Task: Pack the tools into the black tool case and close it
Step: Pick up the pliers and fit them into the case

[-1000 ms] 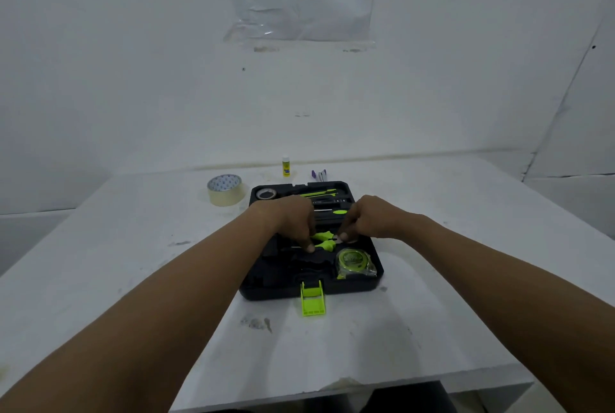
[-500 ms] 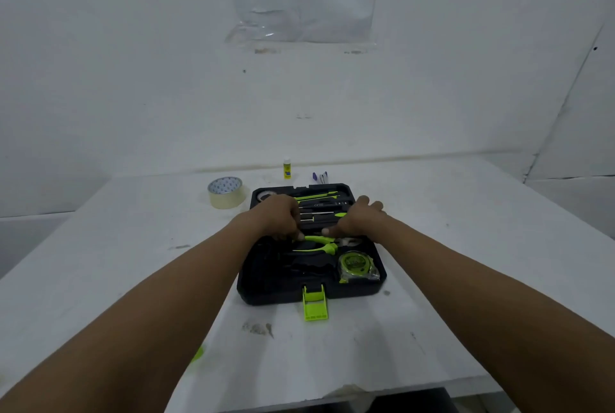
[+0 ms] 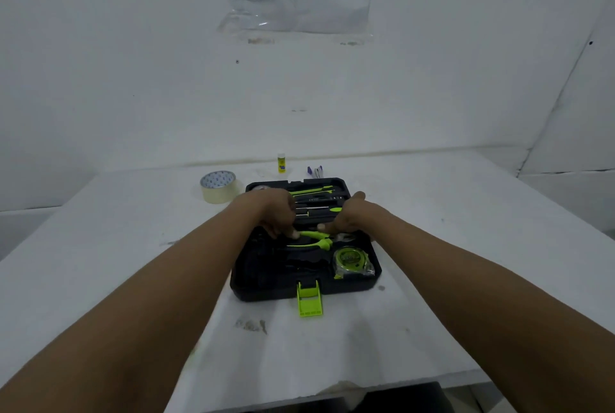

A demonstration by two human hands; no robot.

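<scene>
Pressing fingertips of curled left hand [image 3: 273,213] and right hand [image 3: 346,218] onto lime-handled steel pliers [image 3: 316,240], mid open moulded black plastic tool case [image 3: 266,289] on matte white table [image 3: 432,262]. True grasp unclear. Round lime tape measure [image 3: 351,259] nested in near-right recess.

Left hand [image 3: 274,213] and right hand [image 3: 346,218] reach forward, fingers curled down.

Dim, flat, bluish light with soft shadows, slight blur throughout, and wide-angle bending toward the edges
</scene>
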